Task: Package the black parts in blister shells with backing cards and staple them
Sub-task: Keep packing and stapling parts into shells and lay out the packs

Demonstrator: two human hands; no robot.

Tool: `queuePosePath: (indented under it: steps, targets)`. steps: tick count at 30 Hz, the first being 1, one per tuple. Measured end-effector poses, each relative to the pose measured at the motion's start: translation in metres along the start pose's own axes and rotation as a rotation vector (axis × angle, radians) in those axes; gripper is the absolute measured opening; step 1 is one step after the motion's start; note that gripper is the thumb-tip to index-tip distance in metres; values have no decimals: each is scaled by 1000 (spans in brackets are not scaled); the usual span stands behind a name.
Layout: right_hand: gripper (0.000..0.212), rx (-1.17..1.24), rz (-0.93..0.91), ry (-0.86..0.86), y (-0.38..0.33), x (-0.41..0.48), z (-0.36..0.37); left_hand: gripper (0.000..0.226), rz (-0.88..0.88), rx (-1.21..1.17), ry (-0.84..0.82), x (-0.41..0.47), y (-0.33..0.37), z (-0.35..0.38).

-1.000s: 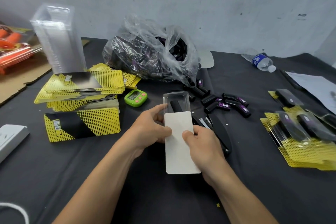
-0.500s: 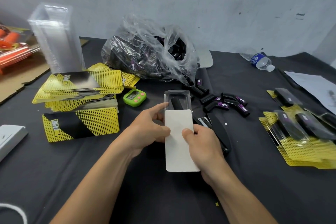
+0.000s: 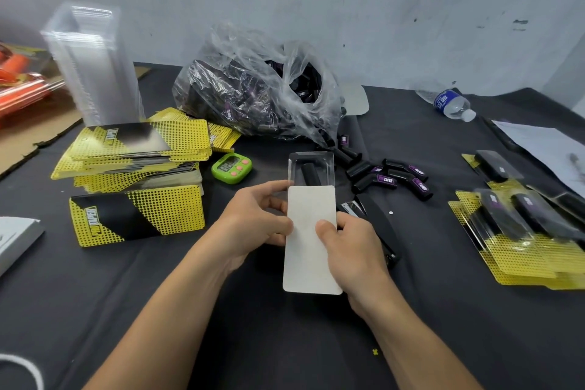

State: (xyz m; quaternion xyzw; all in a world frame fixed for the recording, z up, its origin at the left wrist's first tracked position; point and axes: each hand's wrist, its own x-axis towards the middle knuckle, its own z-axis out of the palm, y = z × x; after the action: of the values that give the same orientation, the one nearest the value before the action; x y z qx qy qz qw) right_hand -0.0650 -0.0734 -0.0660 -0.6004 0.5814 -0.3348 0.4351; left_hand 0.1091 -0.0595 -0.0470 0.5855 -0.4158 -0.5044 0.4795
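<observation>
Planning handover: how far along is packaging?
Done: yellow blister packs piled at right. In hand: left hand holds a clear plastic shell containing a black part; right hand holds a white card over it. Left: stapling it, then loose black parts and the clear plastic bagful.

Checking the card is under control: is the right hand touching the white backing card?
Touching. The head view shows the thumb of the right hand lying on the face of the white backing card, near its right edge.

"TAPER" on loose black parts
</observation>
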Motion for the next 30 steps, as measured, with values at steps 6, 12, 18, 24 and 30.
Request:
queuePosePath:
  steps: [6, 12, 18, 24, 30]
  targets:
    - [22, 157, 35, -97, -2, -1, -4, 19, -42, -96, 173, 1, 2, 8]
    - [26, 397, 122, -250, -2, -1, -10, 18, 19, -116, 203, 0, 1, 10]
    - [24, 331, 73, -139, -2, -1, -3, 29, 69, -159, 246, -3, 5, 10]
    - [23, 311, 40, -191, -3, -4, -6, 11, 69, -68, 325, 0, 1, 7]
    - [21, 233, -2, -139, -1, -4, -4, 18, 56, -17, 322, 1, 1, 6]
